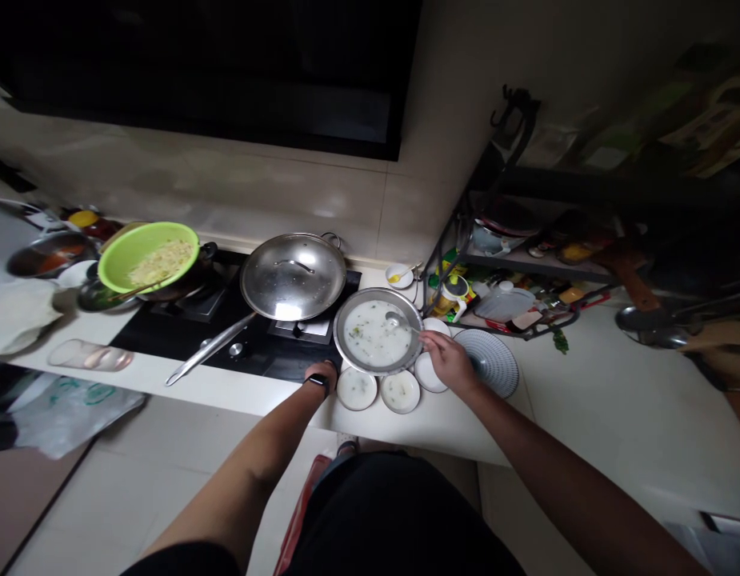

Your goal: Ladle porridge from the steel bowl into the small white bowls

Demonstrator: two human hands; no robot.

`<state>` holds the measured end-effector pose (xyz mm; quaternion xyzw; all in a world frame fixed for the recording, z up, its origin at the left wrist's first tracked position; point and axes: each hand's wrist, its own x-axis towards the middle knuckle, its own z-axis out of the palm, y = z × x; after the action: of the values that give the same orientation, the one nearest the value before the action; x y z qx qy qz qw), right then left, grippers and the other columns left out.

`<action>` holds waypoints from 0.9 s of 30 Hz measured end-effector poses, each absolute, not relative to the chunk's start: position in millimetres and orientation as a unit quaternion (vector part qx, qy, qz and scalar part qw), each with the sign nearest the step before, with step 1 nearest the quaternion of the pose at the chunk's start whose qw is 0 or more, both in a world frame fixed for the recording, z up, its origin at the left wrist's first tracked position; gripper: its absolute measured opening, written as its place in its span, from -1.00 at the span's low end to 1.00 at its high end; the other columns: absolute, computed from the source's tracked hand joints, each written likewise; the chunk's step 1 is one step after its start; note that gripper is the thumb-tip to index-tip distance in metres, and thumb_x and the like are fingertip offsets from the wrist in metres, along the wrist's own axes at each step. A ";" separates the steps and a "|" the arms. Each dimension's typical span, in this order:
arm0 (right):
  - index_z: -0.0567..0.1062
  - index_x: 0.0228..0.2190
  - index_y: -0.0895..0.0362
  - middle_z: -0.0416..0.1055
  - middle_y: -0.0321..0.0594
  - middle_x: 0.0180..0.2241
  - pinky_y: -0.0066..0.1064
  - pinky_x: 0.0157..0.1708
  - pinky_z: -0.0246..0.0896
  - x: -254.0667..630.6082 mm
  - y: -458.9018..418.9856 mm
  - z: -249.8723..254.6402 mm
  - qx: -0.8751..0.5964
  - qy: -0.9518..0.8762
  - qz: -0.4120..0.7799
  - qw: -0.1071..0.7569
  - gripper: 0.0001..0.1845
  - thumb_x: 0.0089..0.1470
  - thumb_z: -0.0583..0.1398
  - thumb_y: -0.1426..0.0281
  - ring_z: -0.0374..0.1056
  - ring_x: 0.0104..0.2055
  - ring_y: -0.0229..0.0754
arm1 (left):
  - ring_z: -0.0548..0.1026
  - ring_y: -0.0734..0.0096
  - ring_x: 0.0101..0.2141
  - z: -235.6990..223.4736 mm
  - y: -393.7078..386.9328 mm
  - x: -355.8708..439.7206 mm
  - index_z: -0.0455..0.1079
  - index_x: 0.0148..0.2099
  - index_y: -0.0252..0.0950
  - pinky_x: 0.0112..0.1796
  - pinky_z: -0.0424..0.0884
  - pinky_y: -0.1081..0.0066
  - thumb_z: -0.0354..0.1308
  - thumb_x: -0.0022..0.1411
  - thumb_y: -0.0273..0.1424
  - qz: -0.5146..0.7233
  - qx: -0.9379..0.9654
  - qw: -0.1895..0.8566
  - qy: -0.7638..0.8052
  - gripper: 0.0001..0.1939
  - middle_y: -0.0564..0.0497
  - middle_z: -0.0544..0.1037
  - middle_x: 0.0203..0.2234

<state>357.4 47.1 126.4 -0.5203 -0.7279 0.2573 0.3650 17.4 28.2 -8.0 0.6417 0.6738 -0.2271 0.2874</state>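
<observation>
My right hand (446, 360) grips the handle of a metal spoon (396, 320), whose bowl end is at the surface of a white liquid with green bits. This liquid fills a wide metal basin (339, 342) on the counter. My left hand (322, 371), with a dark watch on its wrist, is low by the basin's lower left side; its fingers are mostly hidden, and I cannot tell whether it touches the rim. Along the basin's near side stand small white bowls, among them a left bowl (358, 389) and a middle bowl (400, 391), both holding pale liquid with bits.
A lidded pan (293, 276) sits on the black stove (267, 356), its handle pointing toward me. Left of it is a green bowl (111, 260) of pale shreds with chopsticks. A glass (90, 355) lies near the counter edge. Right are a patterned plate (495, 364) and a rack (459, 232).
</observation>
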 end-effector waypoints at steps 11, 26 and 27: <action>0.63 0.09 0.14 0.63 0.02 0.10 -0.19 0.06 0.57 358.2 23.6 133.4 -0.351 -0.925 0.023 0.144 -0.56 0.29 0.13 0.58 0.62 0.05 0.01 | 0.62 -0.03 0.13 1.2 28.2 20.8 0.50 0.24 -0.46 0.07 0.58 0.17 0.12 0.35 -0.47 -0.249 0.634 0.284 0.675 -0.54 -0.46 0.62 0.11; 0.73 -0.09 -0.03 0.72 -0.10 -0.13 -0.11 -0.05 0.63 407.2 -91.0 159.1 -0.572 -0.650 0.370 0.337 -0.67 0.32 0.24 0.10 0.67 -0.17 0.05 | 0.63 -0.10 0.11 4.2 30.3 21.0 0.51 0.23 -0.45 0.04 0.59 0.13 0.16 0.32 -0.42 -0.258 0.626 0.290 0.677 -0.53 -0.48 0.62 0.09; 0.73 -0.09 -0.04 0.71 -0.11 -0.11 -0.08 0.00 0.61 407.2 -95.0 153.6 -0.559 -0.671 0.363 0.325 -0.69 0.32 0.24 0.13 0.67 -0.12 0.06 | 0.63 -0.10 0.11 3.5 30.0 20.5 0.51 0.23 -0.44 0.04 0.59 0.13 0.18 0.31 -0.40 -0.255 0.627 0.287 0.677 -0.53 -0.48 0.62 0.09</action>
<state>407.2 -95.0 153.6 -0.5589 -0.6712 0.3627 0.3248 20.5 30.0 3.5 0.6273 0.6774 -0.2550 0.2873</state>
